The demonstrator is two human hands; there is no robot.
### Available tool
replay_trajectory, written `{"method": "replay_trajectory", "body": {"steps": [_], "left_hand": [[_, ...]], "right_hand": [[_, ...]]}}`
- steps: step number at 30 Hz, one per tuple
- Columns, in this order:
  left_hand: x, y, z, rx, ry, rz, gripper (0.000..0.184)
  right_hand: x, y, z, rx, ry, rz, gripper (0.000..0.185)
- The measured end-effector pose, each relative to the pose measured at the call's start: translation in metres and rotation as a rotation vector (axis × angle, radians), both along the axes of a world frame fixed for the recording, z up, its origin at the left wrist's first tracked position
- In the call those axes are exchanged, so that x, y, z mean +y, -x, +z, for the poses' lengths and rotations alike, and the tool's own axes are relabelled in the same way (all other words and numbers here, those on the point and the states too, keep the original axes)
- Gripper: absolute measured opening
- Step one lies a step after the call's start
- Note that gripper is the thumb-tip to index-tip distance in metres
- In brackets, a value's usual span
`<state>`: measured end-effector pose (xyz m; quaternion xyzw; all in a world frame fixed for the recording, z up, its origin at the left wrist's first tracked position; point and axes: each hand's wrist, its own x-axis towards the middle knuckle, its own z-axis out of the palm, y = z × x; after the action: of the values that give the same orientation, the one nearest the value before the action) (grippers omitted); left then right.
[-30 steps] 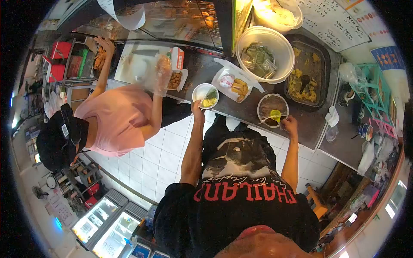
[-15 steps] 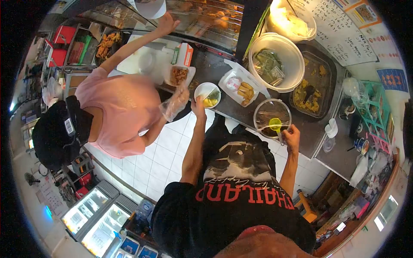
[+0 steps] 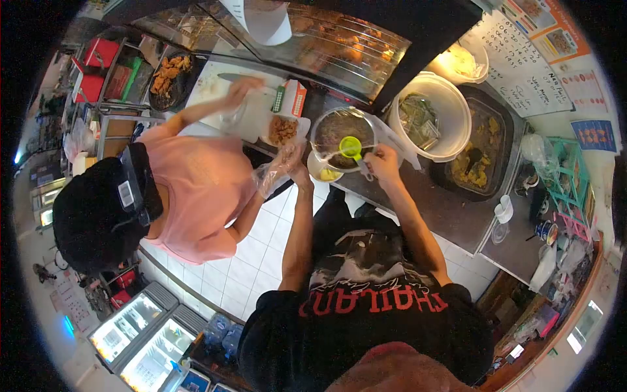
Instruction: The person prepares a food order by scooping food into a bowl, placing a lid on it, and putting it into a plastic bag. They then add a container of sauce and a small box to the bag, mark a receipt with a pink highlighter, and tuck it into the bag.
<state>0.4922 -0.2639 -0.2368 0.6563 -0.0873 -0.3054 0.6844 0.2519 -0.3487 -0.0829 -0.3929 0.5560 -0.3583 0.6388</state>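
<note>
My left hand (image 3: 300,175) is closed on a white bowl (image 3: 318,171) with yellow food in it, beside a co-worker's gloved hand. Over part of the bowl is a clear round container (image 3: 324,134) with brown contents. My right hand (image 3: 384,163) grips this container's near right edge, together with the handle of a lime-green scoop (image 3: 351,147). The scoop's cup lies over the container. Behind the container, an open white box (image 3: 400,145) is mostly hidden.
At the left, a co-worker in pink (image 3: 196,186) has one gloved hand by a box of fried pieces (image 3: 283,130); the other blurs over a cutting board (image 3: 202,91). A white tub (image 3: 457,124) of packets and a dark tray (image 3: 503,157) stand to the right.
My right hand has carried the round container and scoop left, from beside the white box to over the bowl. The co-worker's bare hand has come down from the glass case to the board.
</note>
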Motion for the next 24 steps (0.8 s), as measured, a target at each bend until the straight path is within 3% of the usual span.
{"method": "replay_trajectory", "body": {"steps": [3,4,7,8,11,12,15,16,18,20,23,24], "left_hand": [[-0.011,-0.007,0.020,-0.034,0.113,-0.025,0.041],[-0.021,-0.015,0.015,0.106,0.074,0.041,0.041],[-0.034,-0.026,0.019,0.096,-0.095,0.122,0.040],[-0.040,-0.030,0.014,0.056,-0.118,0.188,0.039],[-0.033,-0.059,-0.034,-0.254,-0.453,0.022,0.043],[-0.037,-0.061,-0.049,0.028,-0.233,0.138,0.046],[-0.041,-0.062,0.008,-0.165,-0.474,0.059,0.045],[-0.025,-0.094,-0.075,-0.227,-0.501,-0.029,0.038],[0.006,-0.125,-0.161,-0.470,-0.370,-0.167,0.035],[0.009,-0.111,-0.111,-0.325,-0.353,-0.109,0.032],[0.018,-0.084,-0.016,-0.166,-0.364,-0.010,0.028],[0.018,-0.078,0.005,-0.133,-0.380,0.011,0.026]], "right_hand": [[-0.019,-0.035,-0.052,0.112,0.030,-0.024,0.015],[-0.024,-0.042,-0.054,0.056,-0.010,-0.029,0.015],[-0.033,-0.059,-0.059,0.086,0.055,-0.073,0.015],[-0.036,-0.062,-0.060,0.150,0.031,-0.057,0.016],[-0.043,-0.063,-0.068,0.316,-0.011,-0.040,0.020],[-0.043,-0.065,-0.089,0.349,0.000,-0.049,0.022],[-0.045,-0.070,-0.089,0.402,-0.025,-0.064,0.028],[-0.046,-0.071,-0.092,0.433,-0.006,-0.073,0.027],[-0.044,-0.075,-0.076,0.432,-0.011,-0.087,0.028],[-0.047,-0.081,-0.027,0.365,-0.047,-0.099,0.030],[-0.047,-0.087,-0.044,0.135,0.033,-0.189,0.014],[-0.049,-0.088,-0.063,0.277,0.097,-0.130,0.016]]}}
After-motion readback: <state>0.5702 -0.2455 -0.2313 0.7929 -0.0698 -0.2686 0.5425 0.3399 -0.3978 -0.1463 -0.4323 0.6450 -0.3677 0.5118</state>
